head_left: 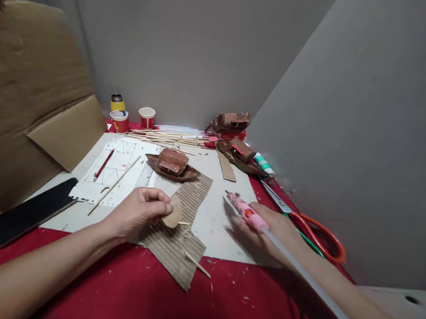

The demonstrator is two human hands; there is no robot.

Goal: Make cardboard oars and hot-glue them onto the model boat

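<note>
My left hand (141, 212) pinches a small rounded cardboard piece (173, 212) with a thin stick on it, just above a strip of corrugated cardboard (182, 246). My right hand (266, 228) is closed around a pink glue gun (247, 212). Its nozzle points to the upper left over the white sheet (216, 222), and a long white glue stick (313, 283) trails back along my forearm. A brown model boat (172, 164) sits just beyond the corrugated strip.
Orange-handled scissors (313, 230) lie right of my right hand. Two more model boats (235, 153) and a bundle of thin sticks (167, 137) lie at the back, near two paper cups (146, 117). A black phone (33, 211) and a drawing with a red pen (103, 165) lie left. Cardboard sheets (32, 100) lean at left.
</note>
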